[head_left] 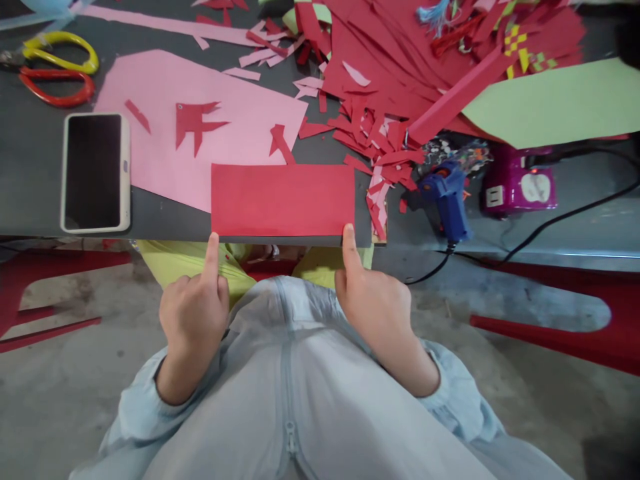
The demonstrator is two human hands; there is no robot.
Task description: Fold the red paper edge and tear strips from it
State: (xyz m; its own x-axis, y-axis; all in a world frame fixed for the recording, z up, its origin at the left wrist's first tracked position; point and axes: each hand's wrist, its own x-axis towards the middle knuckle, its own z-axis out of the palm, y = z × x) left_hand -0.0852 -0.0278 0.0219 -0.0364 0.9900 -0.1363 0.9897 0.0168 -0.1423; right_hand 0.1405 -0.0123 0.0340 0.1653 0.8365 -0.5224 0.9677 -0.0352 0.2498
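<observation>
A red paper rectangle lies flat along the table's front edge, partly over a large pink sheet. My left hand points its index finger at the rectangle's lower left corner, the tip touching or very near it. Its other fingers are curled. My right hand likewise stretches its index finger to the lower right corner, where the tip overlaps the paper. Neither hand appears to hold anything. On the pink sheet lies a red fish-like cutout with pointed strips, beside smaller red pieces.
Left are a phone and scissors with yellow and red handles. Red and pink scraps spread right of the rectangle. Beyond them are a blue glue gun, a purple power socket box, a black cord and green paper.
</observation>
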